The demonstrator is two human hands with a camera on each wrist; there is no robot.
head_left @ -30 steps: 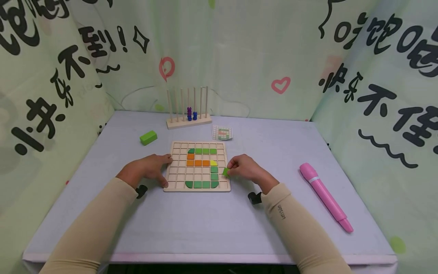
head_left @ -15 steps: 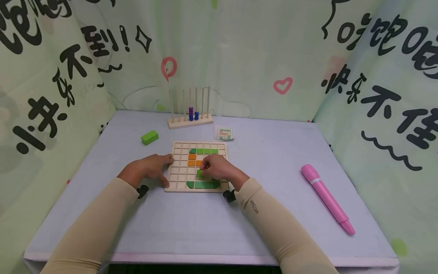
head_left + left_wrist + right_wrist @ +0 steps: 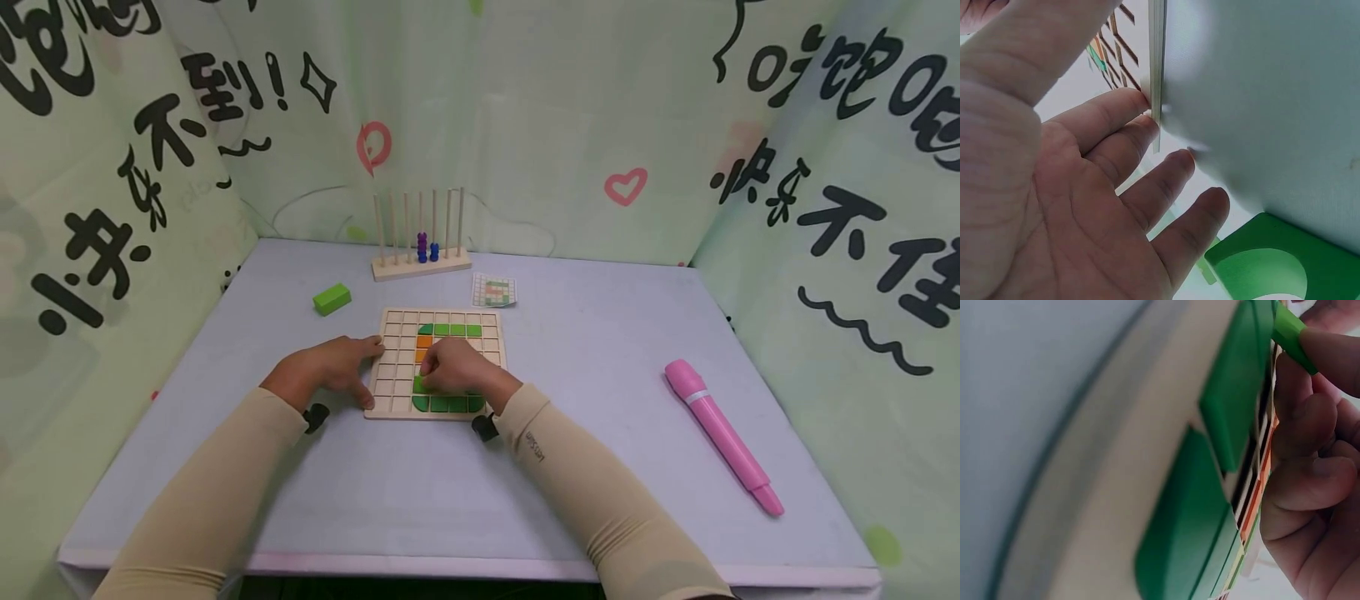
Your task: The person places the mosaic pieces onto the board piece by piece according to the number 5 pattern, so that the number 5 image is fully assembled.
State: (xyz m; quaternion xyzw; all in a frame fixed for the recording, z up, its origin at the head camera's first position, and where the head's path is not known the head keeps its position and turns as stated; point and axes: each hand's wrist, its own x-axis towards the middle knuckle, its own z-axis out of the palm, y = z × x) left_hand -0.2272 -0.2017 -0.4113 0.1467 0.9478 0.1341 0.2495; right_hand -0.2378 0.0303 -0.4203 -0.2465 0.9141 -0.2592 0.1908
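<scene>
A wooden grid board [image 3: 393, 375] lies in the middle of the table, holding rows of coloured tiles. My left hand [image 3: 330, 367] braces its left side, with fairly straight fingers at the edge and the thumb near the lower corner. Over the lower middle of the grid, my right hand [image 3: 461, 367] pinches a light green tile [image 3: 1291, 334] between thumb and finger. Just below that hand runs a row of dark green tiles [image 3: 447, 405]. Orange tiles [image 3: 424, 342] show beyond the knuckles, and light green tiles [image 3: 457, 330] line the top. The right hand hides the tiles beneath it.
Behind the board lies a small pattern card [image 3: 495, 292], near a wooden peg rack [image 3: 422, 262] with purple and blue beads. A green block [image 3: 332, 298] sits at the back left. At the right lies a thick pink pen [image 3: 723, 437]. Printed curtains surround the table.
My right hand has carried the light green tile from the board's right edge leftward to the lower middle of the grid. The left hand stays at the left edge.
</scene>
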